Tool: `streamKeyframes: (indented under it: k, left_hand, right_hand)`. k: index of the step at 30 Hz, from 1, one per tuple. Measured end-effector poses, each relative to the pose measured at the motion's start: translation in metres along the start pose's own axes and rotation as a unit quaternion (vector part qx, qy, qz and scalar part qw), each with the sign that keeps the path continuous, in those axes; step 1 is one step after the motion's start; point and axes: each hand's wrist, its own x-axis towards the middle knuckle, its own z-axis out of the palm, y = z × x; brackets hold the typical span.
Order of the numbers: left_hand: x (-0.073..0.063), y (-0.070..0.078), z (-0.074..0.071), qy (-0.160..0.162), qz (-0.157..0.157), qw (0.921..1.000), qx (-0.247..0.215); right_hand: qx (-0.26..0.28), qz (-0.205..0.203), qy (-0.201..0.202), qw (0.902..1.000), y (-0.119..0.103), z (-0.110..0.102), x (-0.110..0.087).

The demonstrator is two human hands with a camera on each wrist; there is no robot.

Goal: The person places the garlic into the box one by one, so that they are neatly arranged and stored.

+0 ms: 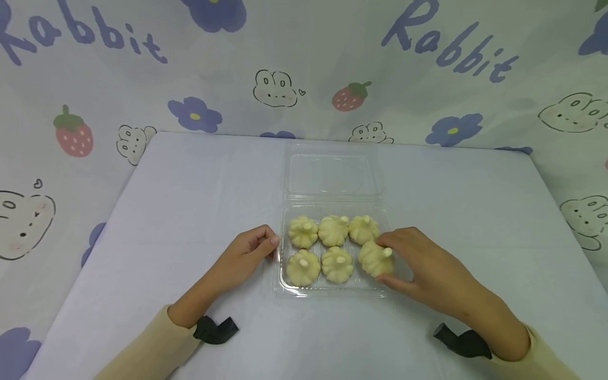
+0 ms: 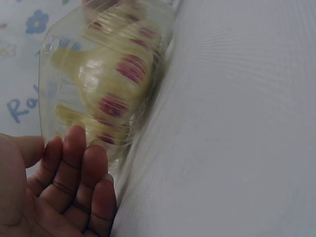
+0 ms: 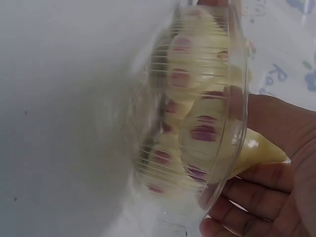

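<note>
A clear plastic clamshell box lies on the white table with its lid laid back. Pale garlic bulbs with short stems sit in it in two rows, and purple patches show through the wall in the wrist views. My right hand grips a garlic bulb between thumb and fingers at the front right of the box. That bulb is tilted, its stem toward the palm. At the box's left edge, my left hand pinches the rim, with fingertips against the outer wall.
The open lid reaches toward the back edge of the white-covered table. Behind it hangs a cloth printed with rabbits, flowers and strawberries. Black straps hang at both wrists, beside the beige sleeves.
</note>
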Motion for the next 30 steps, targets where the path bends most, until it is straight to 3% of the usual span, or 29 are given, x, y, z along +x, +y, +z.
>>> streamKeyframes:
  k: [14,30]
  left_hand:
    - [0.001,0.001,0.0,0.0,-0.001,1.0,0.0]
    - [0.001,-0.001,0.0,0.001,-0.004,1.0,0.001]
  right_hand:
    - [-0.008,-0.028,-0.009,0.9995,0.002,0.008,0.01]
    - [0.0,-0.014,-0.03,0.9995,0.001,0.007,0.011]
